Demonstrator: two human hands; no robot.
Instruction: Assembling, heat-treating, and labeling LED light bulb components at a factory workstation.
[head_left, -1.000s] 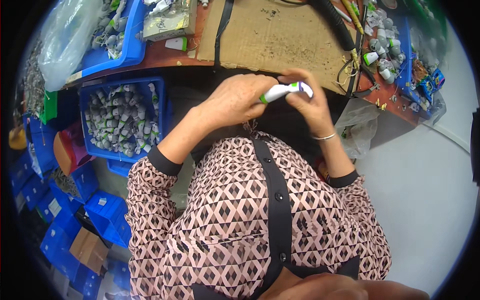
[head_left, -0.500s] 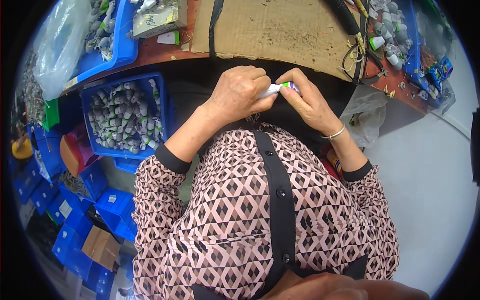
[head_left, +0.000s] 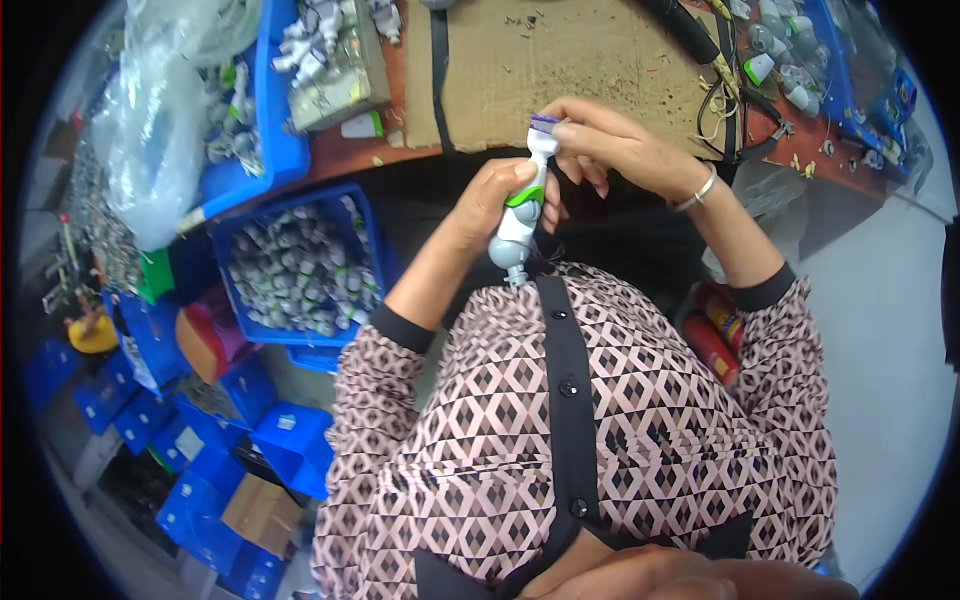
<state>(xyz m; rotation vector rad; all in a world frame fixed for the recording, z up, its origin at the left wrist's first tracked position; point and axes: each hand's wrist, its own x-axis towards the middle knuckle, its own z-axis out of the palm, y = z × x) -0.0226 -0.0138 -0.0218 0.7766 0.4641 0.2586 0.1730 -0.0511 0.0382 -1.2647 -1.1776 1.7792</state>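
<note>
A long, jointed plastic part [head_left: 519, 222], white and grey with a green band and a purple top end, stands slantwise in front of my chest. My left hand [head_left: 485, 205] is closed around its middle, thumb on the white section near the green band. The grey rounded end with a small stub points down toward my shirt. At the upper end, my right hand [head_left: 630, 155] has its thumb and forefinger against the white and purple tip, and its other fingers curl loosely behind. Part of the right fingertips' contact is hidden.
A blue bin [head_left: 300, 325] of similar grey and white parts sits below the table at left. Cardboard [head_left: 560, 70] covers the tabletop middle, with a black-handled tool [head_left: 690, 35] on it. More small parts fill a blue tray [head_left: 285, 100] and a box [head_left: 345, 90].
The plastic part has turned from nearly level to steep, its purple end up, and more of it shows. My left hand has lowered; my right has risen to the purple end.
</note>
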